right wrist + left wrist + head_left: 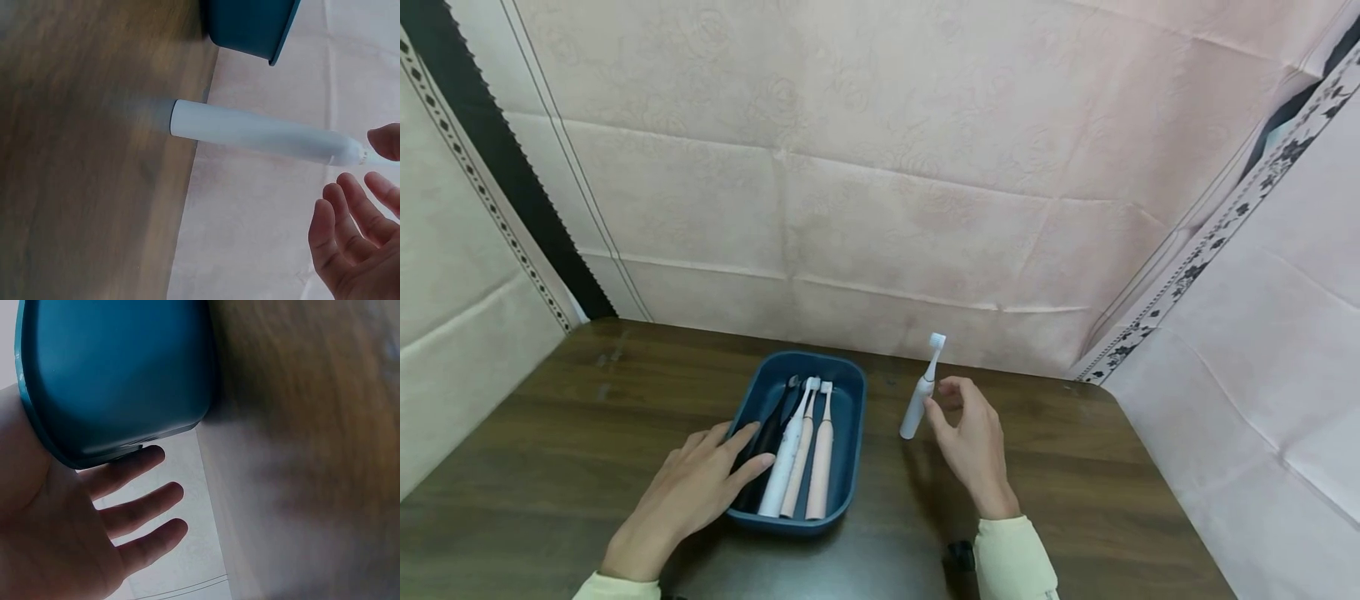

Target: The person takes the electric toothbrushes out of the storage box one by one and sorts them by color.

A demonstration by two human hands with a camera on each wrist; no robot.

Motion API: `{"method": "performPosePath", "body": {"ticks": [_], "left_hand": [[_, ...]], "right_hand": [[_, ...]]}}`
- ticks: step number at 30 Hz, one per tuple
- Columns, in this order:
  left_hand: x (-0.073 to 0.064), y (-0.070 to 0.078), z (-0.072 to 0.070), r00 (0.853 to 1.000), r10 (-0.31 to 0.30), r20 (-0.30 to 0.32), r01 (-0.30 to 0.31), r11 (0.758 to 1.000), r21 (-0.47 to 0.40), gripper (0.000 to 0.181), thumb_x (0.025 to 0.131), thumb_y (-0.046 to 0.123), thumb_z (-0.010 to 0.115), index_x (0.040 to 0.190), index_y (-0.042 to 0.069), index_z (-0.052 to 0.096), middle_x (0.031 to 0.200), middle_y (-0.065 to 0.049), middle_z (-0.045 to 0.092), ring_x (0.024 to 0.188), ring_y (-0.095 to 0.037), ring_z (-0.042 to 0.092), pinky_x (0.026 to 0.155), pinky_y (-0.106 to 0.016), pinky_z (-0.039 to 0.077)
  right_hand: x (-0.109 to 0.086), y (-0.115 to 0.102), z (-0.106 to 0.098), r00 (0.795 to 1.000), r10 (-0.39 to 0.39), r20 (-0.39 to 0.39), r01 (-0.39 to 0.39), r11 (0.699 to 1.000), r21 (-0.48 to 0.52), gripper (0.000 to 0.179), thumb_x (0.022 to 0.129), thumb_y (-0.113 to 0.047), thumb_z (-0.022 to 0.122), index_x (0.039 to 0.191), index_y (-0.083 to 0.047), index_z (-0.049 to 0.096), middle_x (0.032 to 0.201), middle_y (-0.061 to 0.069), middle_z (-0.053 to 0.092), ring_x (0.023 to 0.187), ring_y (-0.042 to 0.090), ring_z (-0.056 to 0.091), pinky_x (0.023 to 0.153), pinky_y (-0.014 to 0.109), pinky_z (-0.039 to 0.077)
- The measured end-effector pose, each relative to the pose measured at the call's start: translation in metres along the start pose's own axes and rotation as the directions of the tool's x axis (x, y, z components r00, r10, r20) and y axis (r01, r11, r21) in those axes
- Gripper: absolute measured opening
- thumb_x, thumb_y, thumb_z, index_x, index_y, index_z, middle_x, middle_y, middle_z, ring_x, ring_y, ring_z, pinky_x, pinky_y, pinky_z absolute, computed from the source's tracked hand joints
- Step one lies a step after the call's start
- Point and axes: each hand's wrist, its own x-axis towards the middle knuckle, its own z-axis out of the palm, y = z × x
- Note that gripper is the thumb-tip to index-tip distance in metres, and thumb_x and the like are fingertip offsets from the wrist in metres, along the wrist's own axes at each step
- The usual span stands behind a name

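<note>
A white electric toothbrush [917, 407] stands upright on its base on the wooden table. Beside its upper part is my right hand [976, 442], thumb and fingers parted around the neck; in the right wrist view the fingers [356, 215] show a gap from the handle. My left hand [688, 483] lies over the left rim of a blue tray [859, 417], thumb and forefinger reaching inside over a black toothbrush [766, 437]. Its other fingers [140, 509] extend straight outside the tray wall. A white toothbrush [783, 467] and two pale pink toothbrushes [821, 467] also lie in the tray.
Pale patterned cloth [850, 208] hangs behind the brown wooden table [647, 383] and along both its sides. The table's rounded back corners sit close against the cloth. Near the right sleeve a small black thing [961, 554] shows at the wrist.
</note>
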Motion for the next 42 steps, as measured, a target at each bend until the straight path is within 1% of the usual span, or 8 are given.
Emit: {"method": "performPosePath", "body": {"ticks": [7,12,16,22,27,32,36,42], "left_hand": [[0.001,-0.006,-0.003,1.0,0.007,-0.007,-0.007,1.0,0.004,0.07,0.103,0.059,0.046,0.148,0.006,0.052,0.145,-0.033,0.047,0.128,-0.058,0.043,0.095,-0.077,0.036],[0.0,-0.009,-0.004,1.0,0.0,-0.002,0.0,1.0,0.003,0.071,0.103,0.06,0.045,0.148,0.006,0.052,0.146,-0.033,0.046,0.128,-0.058,0.042,0.096,-0.076,0.036],[0.0,-0.01,-0.005,1.0,-0.012,0.004,0.012,1.0,0.001,0.071,0.103,0.06,0.044,0.148,0.006,0.052,0.146,-0.033,0.046,0.129,-0.057,0.042,0.096,-0.076,0.036],[-0.001,-0.008,-0.006,1.0,-0.019,0.002,0.019,1.0,0.004,0.073,0.102,0.063,0.043,0.148,0.007,0.052,0.146,-0.032,0.046,0.129,-0.056,0.042,0.096,-0.076,0.036],[-0.003,-0.006,-0.006,1.0,-0.021,0.005,0.021,1.0,0.005,0.072,0.102,0.063,0.043,0.149,0.008,0.052,0.147,-0.031,0.045,0.13,-0.056,0.041,0.097,-0.076,0.035],[-0.003,-0.001,-0.005,1.0,-0.026,0.006,0.026,1.0,-0.007,0.07,0.102,0.062,0.046,0.149,0.01,0.052,0.148,-0.03,0.046,0.131,-0.055,0.041,0.099,-0.076,0.034],[-0.003,0.003,-0.005,1.0,-0.028,0.007,0.028,1.0,-0.014,0.068,0.102,0.06,0.048,0.149,0.011,0.052,0.149,-0.028,0.046,0.132,-0.054,0.041,0.1,-0.075,0.034],[-0.004,0.004,-0.006,1.0,-0.023,0.007,0.023,1.0,-0.012,0.066,0.102,0.058,0.049,0.149,0.011,0.053,0.148,-0.028,0.047,0.132,-0.053,0.042,0.101,-0.073,0.036]], "right_hand": [[-0.009,-0.009,-0.003,1.0,-0.025,-0.001,0.025,1.0,-0.01,0.027,0.092,-0.016,0.076,0.117,-0.008,0.066,0.108,0.004,0.07,0.092,0.021,0.069,0.072,0.04,0.052],[-0.01,-0.014,-0.006,0.999,-0.047,-0.01,0.047,0.999,-0.004,0.026,0.092,-0.015,0.077,0.115,-0.009,0.066,0.107,0.006,0.071,0.091,0.022,0.069,0.071,0.04,0.05],[-0.009,-0.021,-0.007,0.998,-0.069,-0.015,0.069,0.998,0.001,0.026,0.092,-0.014,0.077,0.115,-0.009,0.066,0.106,0.006,0.071,0.09,0.019,0.068,0.067,0.036,0.049],[-0.009,-0.037,0.002,0.993,-0.115,-0.004,0.115,0.992,0.052,0.027,0.091,-0.012,0.078,0.115,-0.007,0.067,0.103,0.004,0.07,0.089,0.019,0.068,0.061,0.03,0.047],[-0.009,-0.058,0.013,0.988,-0.15,0.025,0.148,0.985,0.087,0.026,0.092,-0.014,0.077,0.116,-0.009,0.066,0.105,0.004,0.071,0.087,0.019,0.067,0.059,0.029,0.051],[-0.011,-0.081,0.023,0.972,-0.228,0.058,0.222,0.97,0.097,0.027,0.093,-0.016,0.076,0.117,-0.009,0.067,0.109,0.006,0.071,0.089,0.016,0.066,0.064,0.031,0.055],[-0.013,-0.098,0.028,0.952,-0.296,0.074,0.288,0.953,0.097,0.027,0.094,-0.016,0.075,0.118,-0.008,0.067,0.11,0.005,0.071,0.09,0.017,0.065,0.062,0.027,0.054],[-0.012,-0.114,0.031,0.938,-0.337,0.08,0.329,0.939,0.101,0.026,0.094,-0.017,0.075,0.117,-0.008,0.067,0.109,0.004,0.07,0.089,0.016,0.065,0.059,0.023,0.051]]}}
